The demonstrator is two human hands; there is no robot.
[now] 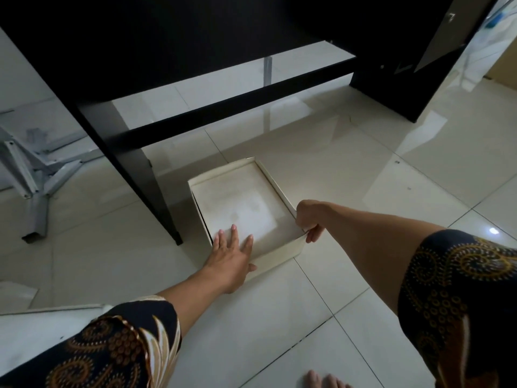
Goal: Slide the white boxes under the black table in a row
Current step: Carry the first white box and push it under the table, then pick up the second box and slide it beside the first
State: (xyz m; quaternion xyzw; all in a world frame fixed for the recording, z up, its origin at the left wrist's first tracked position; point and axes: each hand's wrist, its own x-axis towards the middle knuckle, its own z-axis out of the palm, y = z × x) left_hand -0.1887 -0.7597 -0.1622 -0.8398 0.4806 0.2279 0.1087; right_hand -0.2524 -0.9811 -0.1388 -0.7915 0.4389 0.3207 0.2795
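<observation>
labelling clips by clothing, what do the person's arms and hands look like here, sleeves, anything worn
Both hands, left hand and right hand, are bare, with no gloves. No rings or watch are visible. The forearms are uncovered. Each arm has a short, loose dark sleeve, left sleeve and right sleeve, printed with gold-brown swirling dotted motifs; the left one also shows pale leaf-like shapes.

Glossy pale floor tiles (363, 169) mirror window light and the dark furniture above them. An open white box (246, 203) of thin matt card, its inner base faintly smudged and greyish, sits on the tiles. The black table (145, 51) shows a smooth, matt dark panel finish, its leg (145, 175) and crossbar alike. At left stands a grey painted metal frame (36, 175) with a dull sheen. Both sleeves (458, 298) are soft printed cloth, dark with gold dotted scrolls. A matt white sheet (42, 331) lies bottom left.
</observation>
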